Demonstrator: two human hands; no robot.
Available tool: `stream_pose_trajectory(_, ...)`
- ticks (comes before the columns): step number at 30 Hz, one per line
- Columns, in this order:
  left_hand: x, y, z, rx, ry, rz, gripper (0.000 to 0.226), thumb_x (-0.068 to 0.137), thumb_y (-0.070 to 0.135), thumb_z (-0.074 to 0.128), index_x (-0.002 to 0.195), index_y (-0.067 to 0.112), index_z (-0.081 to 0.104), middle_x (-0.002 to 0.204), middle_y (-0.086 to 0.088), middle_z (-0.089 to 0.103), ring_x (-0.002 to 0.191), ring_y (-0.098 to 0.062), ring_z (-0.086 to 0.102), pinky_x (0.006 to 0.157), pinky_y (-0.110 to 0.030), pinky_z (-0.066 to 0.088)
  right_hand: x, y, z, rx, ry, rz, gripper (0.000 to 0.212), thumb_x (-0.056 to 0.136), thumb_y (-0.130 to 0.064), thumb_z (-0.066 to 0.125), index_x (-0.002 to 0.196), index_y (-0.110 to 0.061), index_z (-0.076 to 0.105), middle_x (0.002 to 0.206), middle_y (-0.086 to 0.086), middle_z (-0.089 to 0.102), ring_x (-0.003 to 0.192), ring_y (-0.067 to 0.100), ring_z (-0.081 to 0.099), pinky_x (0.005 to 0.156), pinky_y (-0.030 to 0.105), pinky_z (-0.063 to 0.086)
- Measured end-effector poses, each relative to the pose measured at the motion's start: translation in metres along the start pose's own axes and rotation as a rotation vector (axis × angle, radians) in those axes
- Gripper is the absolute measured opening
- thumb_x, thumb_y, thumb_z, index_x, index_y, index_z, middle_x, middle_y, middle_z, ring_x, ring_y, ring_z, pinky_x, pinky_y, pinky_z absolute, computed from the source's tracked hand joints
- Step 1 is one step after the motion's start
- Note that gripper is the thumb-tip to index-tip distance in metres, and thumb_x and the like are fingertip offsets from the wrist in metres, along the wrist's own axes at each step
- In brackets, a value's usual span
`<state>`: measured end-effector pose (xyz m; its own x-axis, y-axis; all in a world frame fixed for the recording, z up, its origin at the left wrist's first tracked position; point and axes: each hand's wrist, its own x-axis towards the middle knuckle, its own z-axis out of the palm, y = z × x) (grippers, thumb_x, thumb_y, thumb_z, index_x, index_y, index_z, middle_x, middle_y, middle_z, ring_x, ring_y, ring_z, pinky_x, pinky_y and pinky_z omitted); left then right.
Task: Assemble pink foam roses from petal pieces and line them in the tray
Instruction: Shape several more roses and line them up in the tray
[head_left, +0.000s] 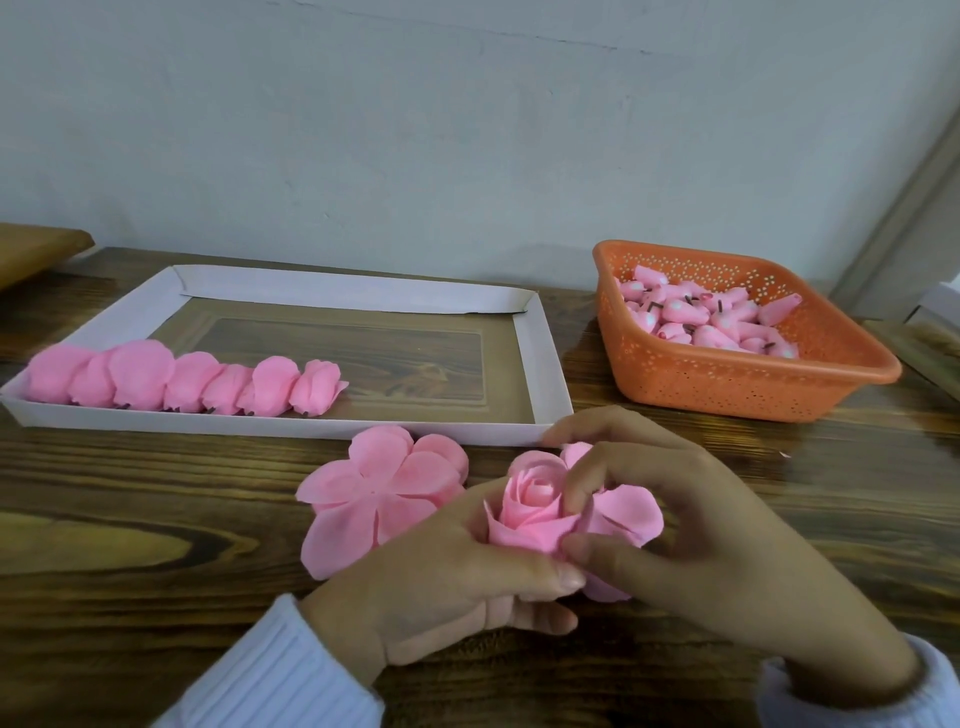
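White-sleeved left hand (441, 582) cups the half-built pink foam rose (530, 512) just before the white cardboard tray (543, 364), grip curled round its base to steady it, while the right hand (717, 545) pinches outer petals inward, apparently for shaping.

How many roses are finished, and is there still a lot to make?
Done: about seven roses stand in a row along the near edge of the tray. In hand: the left hand and right hand both hold one rose, fingers on its outer petals. Left: flat petal pieces lie on the table, the orange basket holds many buds, and most of the tray is bare.
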<state>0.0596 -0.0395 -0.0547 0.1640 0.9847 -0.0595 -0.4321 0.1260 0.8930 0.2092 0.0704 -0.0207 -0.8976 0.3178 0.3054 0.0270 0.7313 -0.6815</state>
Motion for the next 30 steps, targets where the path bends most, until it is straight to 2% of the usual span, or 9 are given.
stream_pose_trajectory(4,0.000,0.000,-0.002,-0.019,-0.003,-0.030,0.042,0.075,-0.014,0.055,0.095,0.019,0.069,0.080,0.000,0.065,0.075,-0.008,0.065,0.069,-0.027,0.055,0.000,-0.005,0.005,0.049,-0.037,-0.026,0.010,0.077,-0.030,0.067,0.086,-0.033,0.068,0.128,-0.015,0.053,0.125,0.013,0.051,0.099,0.026,0.039)
stream_pose_trajectory(7,0.000,-0.002,-0.003,-0.030,0.009,-0.038,0.048,0.072,-0.014,0.056,0.092,0.026,0.074,0.084,-0.004,0.063,0.078,-0.011,0.065,0.069,-0.028,0.055,0.002,-0.008,0.010,-0.023,-0.037,-0.058,0.019,0.077,-0.032,0.064,0.095,-0.036,0.069,0.132,-0.019,0.050,0.133,0.015,0.041,0.104,0.045,0.035)
stream_pose_trajectory(10,0.000,0.000,-0.004,-0.075,-0.043,-0.038,0.045,0.071,-0.011,0.059,0.098,0.022,0.072,0.086,-0.004,0.063,0.079,-0.011,0.064,0.070,-0.029,0.054,0.003,-0.010,0.012,-0.046,-0.020,-0.066,0.021,0.078,-0.034,0.062,0.097,-0.036,0.069,0.133,-0.021,0.050,0.135,0.014,0.038,0.104,0.053,0.032)
stream_pose_trajectory(14,0.002,0.001,-0.006,-0.194,-0.127,-0.046,0.033,0.075,0.005,0.058,0.108,0.005,0.052,0.076,-0.001,0.061,0.065,-0.009,0.052,0.072,-0.032,0.054,0.002,-0.010,0.010,0.038,0.025,-0.036,0.014,0.080,-0.029,0.059,0.090,-0.033,0.068,0.131,-0.019,0.052,0.135,0.013,0.040,0.107,0.051,0.032)
stream_pose_trajectory(18,0.003,0.000,-0.009,-0.254,-0.208,-0.052,0.022,0.076,0.015,0.068,0.098,0.013,0.068,0.079,0.000,0.065,0.065,-0.008,0.050,0.075,-0.032,0.053,0.001,-0.010,0.010,0.090,0.035,-0.026,0.022,0.079,-0.009,0.063,0.081,-0.031,0.066,0.128,-0.017,0.054,0.133,0.015,0.043,0.107,0.043,0.034)
stream_pose_trajectory(22,0.004,-0.005,-0.013,-0.294,-0.251,-0.064,0.021,0.080,0.026,0.067,0.099,0.016,0.070,0.084,0.002,0.065,0.067,-0.007,0.051,0.079,-0.031,0.052,0.001,-0.011,0.009,0.136,0.027,-0.051,0.022,0.071,-0.007,0.057,0.073,-0.028,0.060,0.128,-0.013,0.055,0.133,0.015,0.043,0.105,0.030,0.036)
stream_pose_trajectory(25,0.005,-0.006,-0.013,-0.305,-0.207,-0.051,0.022,0.082,0.026,0.066,0.101,0.014,0.071,0.083,0.000,0.063,0.066,-0.009,0.050,0.075,-0.032,0.053,0.000,-0.011,0.008,0.126,0.012,-0.052,0.030,0.063,0.002,0.061,0.071,-0.027,0.061,0.131,-0.012,0.054,0.135,0.017,0.041,0.107,0.041,0.034)
stream_pose_trajectory(27,0.006,-0.007,-0.012,-0.327,-0.139,-0.040,0.022,0.084,0.022,0.063,0.102,0.014,0.071,0.080,-0.002,0.061,0.063,-0.011,0.050,0.072,-0.033,0.054,0.000,-0.011,0.007,0.095,0.017,-0.064,0.022,0.066,-0.009,0.070,0.075,-0.028,0.062,0.133,-0.011,0.052,0.136,0.019,0.039,0.107,0.050,0.033)
stream_pose_trajectory(30,0.007,-0.009,-0.011,-0.351,-0.062,-0.033,0.024,0.085,0.022,0.061,0.106,0.012,0.069,0.079,-0.007,0.058,0.063,-0.013,0.050,0.069,-0.035,0.054,0.000,-0.010,0.006,0.059,0.044,-0.085,0.010,0.072,-0.030,0.072,0.080,-0.030,0.066,0.135,-0.011,0.050,0.136,0.020,0.040,0.106,0.053,0.033)
